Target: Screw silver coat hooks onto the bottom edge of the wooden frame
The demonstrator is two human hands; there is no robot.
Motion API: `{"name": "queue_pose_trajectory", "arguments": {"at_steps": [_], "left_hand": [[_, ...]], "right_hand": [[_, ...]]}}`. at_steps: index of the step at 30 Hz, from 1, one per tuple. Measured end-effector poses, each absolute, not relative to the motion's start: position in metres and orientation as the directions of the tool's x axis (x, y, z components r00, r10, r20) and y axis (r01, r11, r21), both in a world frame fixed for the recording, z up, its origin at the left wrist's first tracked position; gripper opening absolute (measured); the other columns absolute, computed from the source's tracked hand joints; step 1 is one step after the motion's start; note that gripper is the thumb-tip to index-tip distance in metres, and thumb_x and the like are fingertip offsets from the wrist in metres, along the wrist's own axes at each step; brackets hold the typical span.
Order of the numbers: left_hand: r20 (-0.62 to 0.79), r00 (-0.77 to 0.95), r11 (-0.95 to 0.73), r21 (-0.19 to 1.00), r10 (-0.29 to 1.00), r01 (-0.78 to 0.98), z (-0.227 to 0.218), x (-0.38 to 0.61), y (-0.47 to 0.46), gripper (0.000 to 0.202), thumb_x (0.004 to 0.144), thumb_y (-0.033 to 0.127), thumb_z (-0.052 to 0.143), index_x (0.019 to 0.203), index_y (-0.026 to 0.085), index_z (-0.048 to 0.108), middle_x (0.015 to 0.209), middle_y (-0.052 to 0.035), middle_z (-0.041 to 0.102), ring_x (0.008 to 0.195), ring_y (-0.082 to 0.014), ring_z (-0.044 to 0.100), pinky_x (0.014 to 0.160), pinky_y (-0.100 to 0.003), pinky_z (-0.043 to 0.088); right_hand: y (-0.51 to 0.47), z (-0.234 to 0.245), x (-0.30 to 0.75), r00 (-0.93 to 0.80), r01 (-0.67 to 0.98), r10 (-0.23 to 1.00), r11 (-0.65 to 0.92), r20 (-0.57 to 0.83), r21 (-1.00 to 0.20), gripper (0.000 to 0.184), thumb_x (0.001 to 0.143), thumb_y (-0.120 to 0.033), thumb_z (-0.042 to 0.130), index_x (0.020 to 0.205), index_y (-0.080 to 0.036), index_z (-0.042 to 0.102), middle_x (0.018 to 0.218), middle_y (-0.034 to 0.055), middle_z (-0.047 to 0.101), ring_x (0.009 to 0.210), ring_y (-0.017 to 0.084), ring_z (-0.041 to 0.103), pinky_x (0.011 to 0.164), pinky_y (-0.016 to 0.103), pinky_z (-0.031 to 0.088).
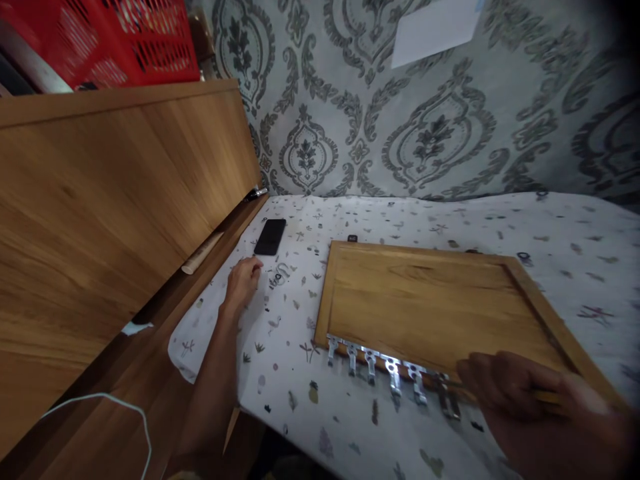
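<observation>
A framed wooden panel (420, 300) lies flat on the patterned white cloth (280, 367). Along its near edge runs a shiny metal rail with several hooks (393, 373) hanging over the side. My right hand (525, 393) is closed around a yellow-handled screwdriver (547, 398), its thin shaft pointing left at the right end of the rail. Whether the tip touches a screw cannot be made out. My left hand (243, 280) rests on the cloth at the left with its fingers curled; what they hold, if anything, is hidden. Beside it lie small loose pieces (279, 275), too small to name.
A black phone (270, 237) lies just beyond my left hand. Dark fittings (353, 238) stick out at the panel's far edge. On the left stands a wooden cabinet (125, 193) with a red basket (150, 40) on top. A white cable (115, 398) hangs at lower left.
</observation>
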State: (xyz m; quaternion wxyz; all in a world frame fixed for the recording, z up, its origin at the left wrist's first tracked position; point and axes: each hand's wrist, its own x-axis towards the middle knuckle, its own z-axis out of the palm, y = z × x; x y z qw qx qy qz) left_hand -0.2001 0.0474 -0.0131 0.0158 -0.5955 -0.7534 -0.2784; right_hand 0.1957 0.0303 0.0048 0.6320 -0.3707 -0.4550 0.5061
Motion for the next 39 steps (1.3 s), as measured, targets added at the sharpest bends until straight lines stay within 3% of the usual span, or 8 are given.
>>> {"name": "queue_pose_trajectory", "arguments": {"at_steps": [6,10,22,27,33,39], "left_hand": [[0.305,-0.192,0.053,0.409,0.933,0.911,-0.013,-0.197,0.050,0.019,0.088,0.010,0.056,0.091,0.019,0.072,0.094,-0.0051,0.073,0.092,-0.0210,0.064,0.086,-0.032,0.049],[0.268,-0.162,0.033,0.427,0.950,0.904,-0.012,-0.198,0.050,0.015,0.088,0.015,0.059,0.088,0.019,0.073,0.088,-0.0030,0.073,0.083,-0.0189,0.064,0.079,-0.029,0.047],[0.240,-0.173,0.031,0.501,0.955,0.865,-0.017,-0.195,0.049,0.012,0.081,0.015,0.062,0.078,0.022,0.071,0.082,-0.0016,0.070,0.079,-0.0188,0.059,0.075,-0.029,0.044],[0.290,-0.212,-0.011,0.614,0.933,0.790,-0.013,-0.196,0.050,0.009,0.078,0.016,0.061,0.072,0.020,0.065,0.076,-0.0004,0.066,0.076,-0.0174,0.058,0.073,-0.028,0.044],[0.320,-0.326,-0.069,0.800,0.890,0.596,-0.007,-0.197,0.053,0.018,0.084,0.037,0.056,0.079,0.020,0.056,0.076,-0.0022,0.067,0.066,-0.0151,0.061,0.057,-0.024,0.045],[0.305,-0.279,-0.143,0.865,0.911,0.481,0.001,-0.177,0.055,0.019,0.078,0.036,0.064,0.075,0.020,0.054,0.068,0.0027,0.058,0.059,-0.0108,0.052,0.053,-0.020,0.042]], "right_hand": [[0.027,0.020,0.189,0.136,-0.300,0.991,0.058,0.017,-0.952,0.069,0.059,-0.072,0.076,0.037,-0.022,0.033,0.039,-0.0010,0.021,0.037,0.013,0.028,0.035,0.035,0.026],[0.026,0.029,0.186,0.138,-0.291,0.990,0.019,-0.023,-0.957,0.072,0.048,-0.075,0.079,0.034,-0.023,0.032,0.038,-0.0024,0.022,0.037,0.012,0.026,0.033,0.032,0.025],[0.024,0.027,0.186,0.058,-0.280,0.995,0.092,0.079,-0.956,0.075,0.063,-0.075,0.074,0.038,-0.021,0.028,0.039,-0.0030,0.019,0.037,0.011,0.024,0.033,0.031,0.026],[0.024,0.030,0.185,0.067,-0.300,0.996,0.073,0.055,-0.951,0.074,0.058,-0.074,0.077,0.037,-0.021,0.029,0.039,-0.0026,0.019,0.036,0.011,0.024,0.033,0.032,0.024],[0.025,0.027,0.186,0.077,-0.316,0.997,0.043,0.020,-0.948,0.074,0.057,-0.071,0.079,0.037,-0.022,0.028,0.039,-0.0020,0.021,0.037,0.011,0.025,0.034,0.032,0.024],[0.024,0.031,0.185,0.076,-0.326,0.997,0.054,0.031,-0.944,0.074,0.054,-0.072,0.080,0.035,-0.022,0.029,0.038,-0.0036,0.020,0.035,0.010,0.024,0.032,0.029,0.025]]}}
